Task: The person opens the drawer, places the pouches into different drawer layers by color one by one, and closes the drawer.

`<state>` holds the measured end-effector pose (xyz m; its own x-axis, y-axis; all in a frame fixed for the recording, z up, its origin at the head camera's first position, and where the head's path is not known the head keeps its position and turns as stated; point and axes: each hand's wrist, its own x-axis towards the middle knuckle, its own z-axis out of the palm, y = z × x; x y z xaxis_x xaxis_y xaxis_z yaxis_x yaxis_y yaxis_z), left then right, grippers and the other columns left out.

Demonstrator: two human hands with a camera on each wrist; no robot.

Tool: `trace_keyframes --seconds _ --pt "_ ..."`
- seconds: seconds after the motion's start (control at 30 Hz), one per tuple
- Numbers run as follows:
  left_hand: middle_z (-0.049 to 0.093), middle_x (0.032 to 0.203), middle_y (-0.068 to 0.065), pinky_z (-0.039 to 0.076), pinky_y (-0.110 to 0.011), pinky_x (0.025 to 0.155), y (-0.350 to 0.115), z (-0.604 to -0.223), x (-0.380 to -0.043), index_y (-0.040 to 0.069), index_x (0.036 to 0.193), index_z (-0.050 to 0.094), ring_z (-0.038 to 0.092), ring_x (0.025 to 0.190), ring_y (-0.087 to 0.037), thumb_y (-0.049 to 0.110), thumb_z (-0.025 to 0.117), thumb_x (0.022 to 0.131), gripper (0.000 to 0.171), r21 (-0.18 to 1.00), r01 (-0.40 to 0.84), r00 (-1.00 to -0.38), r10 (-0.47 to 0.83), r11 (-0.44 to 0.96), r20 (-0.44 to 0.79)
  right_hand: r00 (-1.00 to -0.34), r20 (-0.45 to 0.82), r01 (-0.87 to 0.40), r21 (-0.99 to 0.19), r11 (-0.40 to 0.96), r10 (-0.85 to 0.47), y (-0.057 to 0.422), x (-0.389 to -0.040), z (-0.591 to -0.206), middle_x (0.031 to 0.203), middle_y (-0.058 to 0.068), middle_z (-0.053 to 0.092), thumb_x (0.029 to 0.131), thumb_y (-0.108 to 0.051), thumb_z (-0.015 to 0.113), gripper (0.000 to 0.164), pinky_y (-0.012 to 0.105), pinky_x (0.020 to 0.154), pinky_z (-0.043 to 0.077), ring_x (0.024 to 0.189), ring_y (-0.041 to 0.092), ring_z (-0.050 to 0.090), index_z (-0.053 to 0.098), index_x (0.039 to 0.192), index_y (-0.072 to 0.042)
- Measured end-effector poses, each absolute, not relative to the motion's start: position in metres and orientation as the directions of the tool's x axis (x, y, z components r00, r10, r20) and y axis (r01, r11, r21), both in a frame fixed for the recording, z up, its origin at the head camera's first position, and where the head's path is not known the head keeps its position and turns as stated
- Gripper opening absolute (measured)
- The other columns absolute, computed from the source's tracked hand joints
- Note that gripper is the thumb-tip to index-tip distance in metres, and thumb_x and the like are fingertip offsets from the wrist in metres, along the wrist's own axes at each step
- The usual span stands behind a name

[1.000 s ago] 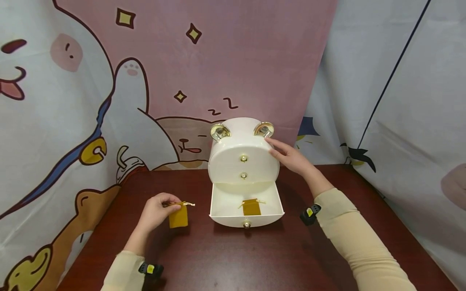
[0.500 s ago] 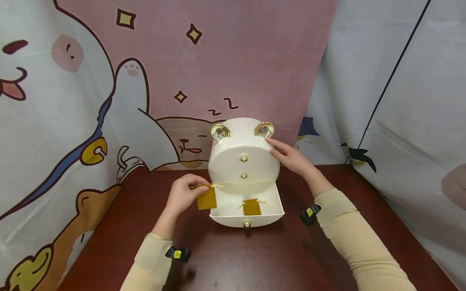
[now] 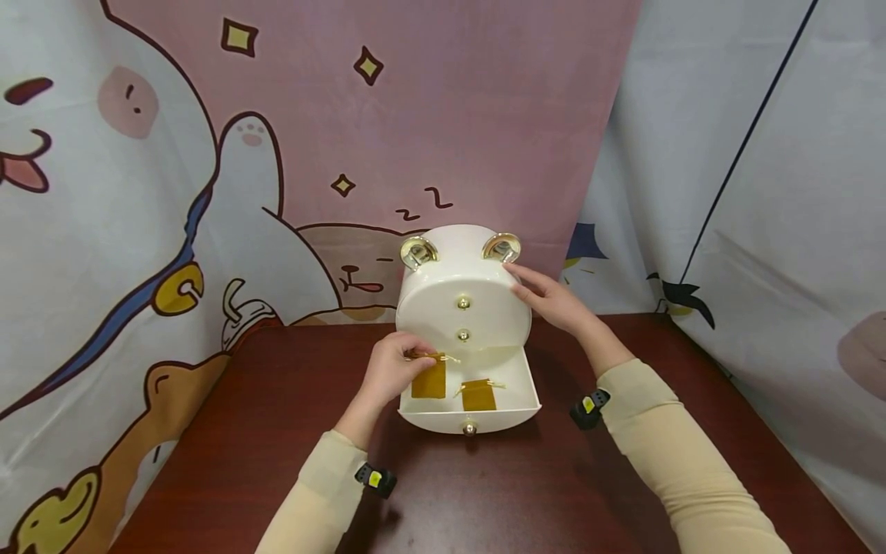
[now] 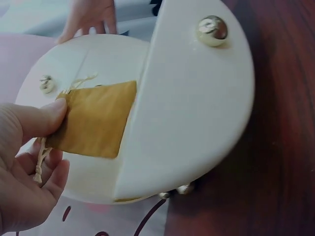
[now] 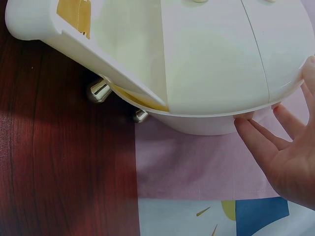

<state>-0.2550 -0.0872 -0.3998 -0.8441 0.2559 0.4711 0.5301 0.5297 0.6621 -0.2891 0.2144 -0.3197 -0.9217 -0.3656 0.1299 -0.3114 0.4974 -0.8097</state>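
My left hand [image 3: 393,369] pinches a mustard-yellow drawstring pouch [image 3: 430,380] by its gathered top, thumb on the near side. In the head view the pouch hangs over the left part of the pulled-out bottom drawer [image 3: 432,420]. A second yellow drawstring pouch [image 3: 478,395] lies inside that drawer, toward the right. The drawer belongs to a rounded white jewelry box [image 3: 429,312] with gold knobs and two gold ear-shaped pieces on top. At the box's upper right edge, my right hand [image 3: 556,303] rests with extended fingers, touching the rim in the right wrist view [image 5: 290,142].
The box stands on a dark red-brown wooden table [image 3: 484,485], near its back edge. Behind it hangs a pink and white cartoon-printed cloth [image 3: 443,115]. Two upper drawers with gold knobs [image 3: 463,303] are pushed in. Small gold feet [image 5: 140,116] show under the box.
My left hand has carried its pouch rightward from beside the box to over the drawer. The right hand, the box and the other pouch have stayed in place.
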Motion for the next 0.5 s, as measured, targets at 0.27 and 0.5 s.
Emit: trace_keyframes --seconds 0.27,0.5 --pt "0.071 0.093 -0.010 0.048 -0.041 0.080 -0.084 -0.406 -0.258 0.007 0.104 0.076 0.060 0.089 -0.025 0.006 0.081 0.082 0.023 0.529 0.645 -0.746 0.303 0.551 0.593 -0.921 0.132 -0.313 -0.811 0.494 -0.367 0.215 -0.291 -0.322 0.160 0.020 0.023 0.106 -0.019 0.049 0.055 0.059 0.094 0.046 0.133 0.048 0.041 0.029 0.156 -0.008" --pt "0.070 0.092 -0.009 0.047 -0.043 0.083 -0.089 -0.405 -0.253 0.007 0.104 0.076 0.061 0.089 -0.026 0.007 0.080 0.083 0.022 0.538 0.641 -0.753 0.309 0.547 0.582 -0.920 0.144 -0.321 -0.811 0.490 -0.365 0.221 -0.304 -0.335 0.161 0.019 0.021 0.106 -0.020 0.049 0.056 0.059 0.093 0.047 0.133 0.048 0.040 0.028 0.157 -0.010"
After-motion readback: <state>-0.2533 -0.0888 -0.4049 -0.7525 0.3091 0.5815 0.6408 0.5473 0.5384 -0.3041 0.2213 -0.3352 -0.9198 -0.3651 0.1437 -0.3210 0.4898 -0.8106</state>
